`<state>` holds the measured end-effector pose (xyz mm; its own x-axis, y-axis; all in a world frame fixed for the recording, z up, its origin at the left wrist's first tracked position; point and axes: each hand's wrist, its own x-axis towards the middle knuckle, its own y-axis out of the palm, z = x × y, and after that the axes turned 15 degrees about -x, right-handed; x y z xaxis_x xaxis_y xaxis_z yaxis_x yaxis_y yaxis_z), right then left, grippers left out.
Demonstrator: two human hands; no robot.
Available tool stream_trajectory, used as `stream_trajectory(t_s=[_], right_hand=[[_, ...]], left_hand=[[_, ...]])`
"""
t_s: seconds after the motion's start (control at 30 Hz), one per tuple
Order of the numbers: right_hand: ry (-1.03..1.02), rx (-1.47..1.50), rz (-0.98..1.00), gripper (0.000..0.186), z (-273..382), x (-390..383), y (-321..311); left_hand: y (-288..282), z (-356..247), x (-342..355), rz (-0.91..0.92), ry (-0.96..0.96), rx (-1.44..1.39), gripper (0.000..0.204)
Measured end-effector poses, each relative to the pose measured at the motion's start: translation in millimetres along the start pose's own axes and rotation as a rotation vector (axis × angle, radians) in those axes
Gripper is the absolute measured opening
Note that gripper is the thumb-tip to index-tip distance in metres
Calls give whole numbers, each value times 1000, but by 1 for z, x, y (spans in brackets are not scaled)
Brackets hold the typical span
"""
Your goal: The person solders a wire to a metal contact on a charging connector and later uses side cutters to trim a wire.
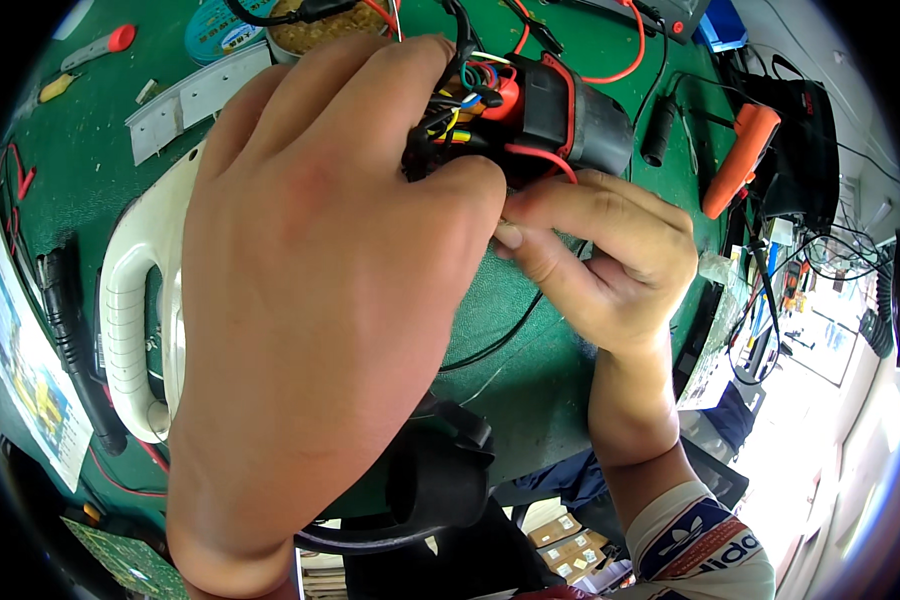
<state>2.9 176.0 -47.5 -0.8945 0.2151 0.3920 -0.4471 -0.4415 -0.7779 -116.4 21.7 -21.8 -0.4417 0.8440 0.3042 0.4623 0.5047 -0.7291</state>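
My left hand (340, 230) fills the middle of the head view, close to the camera. Its fingers curl beside a bundle of coloured wires (465, 105); their tips and whatever they grip are hidden. The wires come out of a black device with red trim (595, 130) lying at the upper middle. Just below the device, my right hand (615, 250) pinches thumb and forefinger together beside my left thumb. Something tiny may sit in that pinch, too small to name. A red wire (540, 153) loops from the device above the right fingers.
Left of my hand lies a cream curved handle (130, 320), with a black flashlight-like tube (65, 320) beyond it. A round tin (315, 30) stands at the back. An orange tool (740, 160) lies right, near a black bag (805, 150). A black cylindrical holder (440, 475) is below.
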Motion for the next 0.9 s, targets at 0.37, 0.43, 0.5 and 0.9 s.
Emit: stream_trajectory(t_s=[0.37, 0.43, 0.5, 0.9], right_hand=[[-40, -36, -42, 14, 0, 1, 2], [-38, -18, -29, 14, -1, 1, 3], [-31, 6, -12, 15, -3, 0, 3], [-62, -8, -27, 19, -5, 0, 2]], left_hand=[[-2, -1, 4, 0, -14, -50, 18], [-2, -2, 4, 7, -27, -33, 17], [-2, -4, 4, 12, -38, -30, 17], [-2, -4, 6, 12, -51, -29, 13]])
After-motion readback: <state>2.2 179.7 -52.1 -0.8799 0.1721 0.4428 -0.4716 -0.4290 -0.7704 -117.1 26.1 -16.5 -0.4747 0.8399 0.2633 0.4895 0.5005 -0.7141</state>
